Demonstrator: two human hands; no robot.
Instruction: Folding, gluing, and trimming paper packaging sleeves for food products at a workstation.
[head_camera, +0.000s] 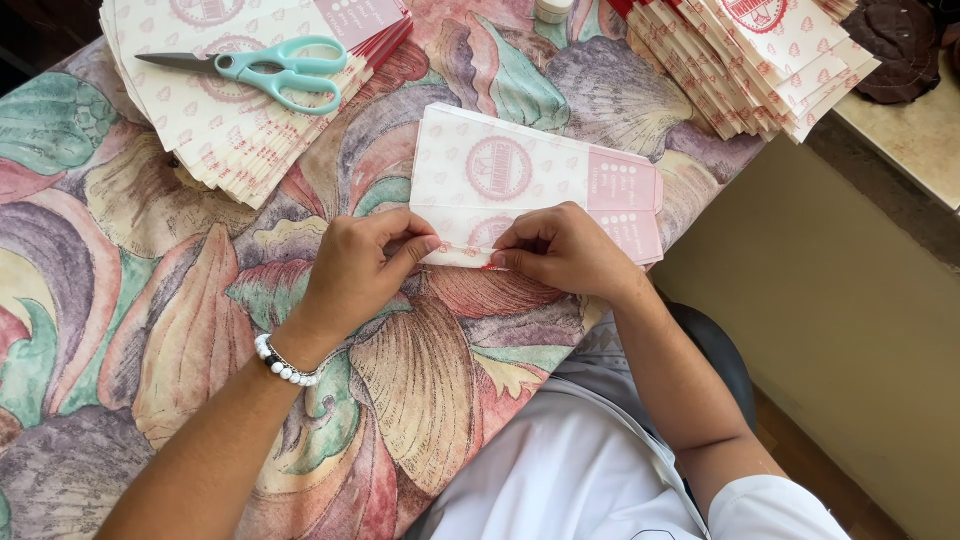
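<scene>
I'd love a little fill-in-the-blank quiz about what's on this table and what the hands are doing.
1. Both hands, left hand and right hand, pinch the near edge of a flat pink-and-white printed paper ____.
2. The teal-handled scissors lie on a ____ of the same printed papers.
3. The left wrist wears a white ____ bracelet.
4. The shell-patterned tablecloth covers the ____.

Missing words: bag; stack; bead; table

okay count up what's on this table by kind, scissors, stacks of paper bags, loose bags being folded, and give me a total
Scissors: 1
Stacks of paper bags: 2, left stack, right stack
Bag being folded: 1, pinched by left hand and right hand
Total: 4
</scene>
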